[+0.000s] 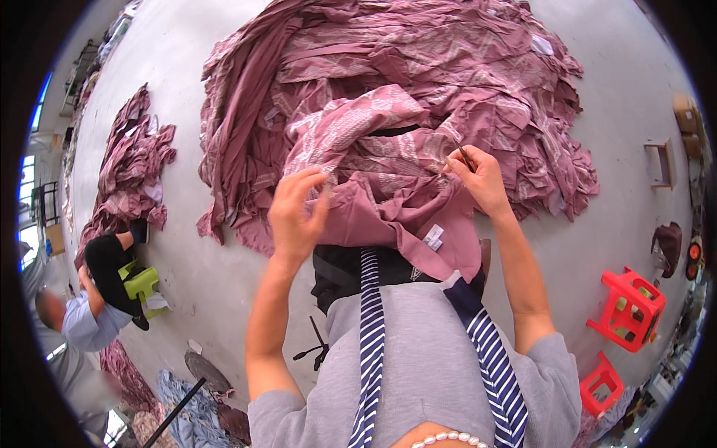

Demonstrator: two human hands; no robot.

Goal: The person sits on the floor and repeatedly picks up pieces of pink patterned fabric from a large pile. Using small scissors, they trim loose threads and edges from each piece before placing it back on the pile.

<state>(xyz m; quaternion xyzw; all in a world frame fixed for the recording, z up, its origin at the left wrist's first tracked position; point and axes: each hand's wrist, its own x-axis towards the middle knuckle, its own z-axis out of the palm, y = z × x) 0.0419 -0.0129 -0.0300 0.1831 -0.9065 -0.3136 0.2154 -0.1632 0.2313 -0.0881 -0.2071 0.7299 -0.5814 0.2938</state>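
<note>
A pink garment with white patterning (373,205) is spread over my lap, its white label (433,237) showing near the hem. My left hand (297,213) is raised at the garment's left edge, fingers apart and slightly blurred, with nothing visible in it. At the right edge, my right hand (482,179) is closed around slim dark thread snips (464,155), whose tip points up and away from me. Its fingertips are against the cloth, but whether they also pinch it I cannot tell. Beyond both hands rises a large heap of similar pink garments (418,52).
A smaller pink pile (134,164) lies at the left, beside a seated person (97,306) on a green stool (142,284). Two red plastic stools (627,310) stand at the right. Blue cloth (190,414) and a dark pole (175,411) are at the lower left.
</note>
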